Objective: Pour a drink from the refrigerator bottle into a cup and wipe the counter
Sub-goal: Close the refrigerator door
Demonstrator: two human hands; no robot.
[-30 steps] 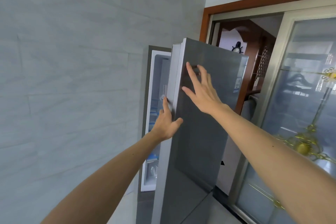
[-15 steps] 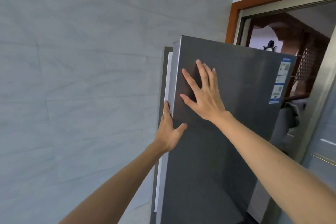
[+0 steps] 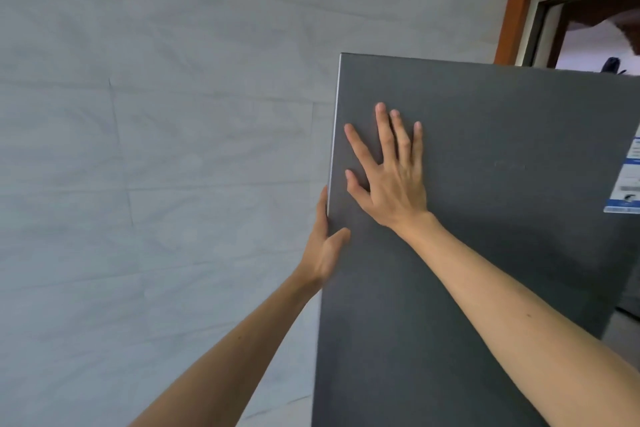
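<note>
The dark grey refrigerator door (image 3: 502,236) fills the right half of the head view and lies flush, with no gap showing at its left edge. My right hand (image 3: 391,180) is pressed flat against the door near that edge, fingers spread and holding nothing. My left hand (image 3: 323,250) rests against the door's left edge, its thumb on the front face and its fingers straight up along the side. No bottle, cup or counter is in view.
A pale grey tiled wall (image 3: 156,149) stands close on the left of the refrigerator. A blue and white sticker (image 3: 628,177) sits at the door's right edge. Behind, at the top right, is a brown wooden doorway frame (image 3: 512,10).
The refrigerator door has swung from partly open to flush, hiding the lit interior and white inner edge. Both hands stayed on the door, and my view has turned left and moved closer.
</note>
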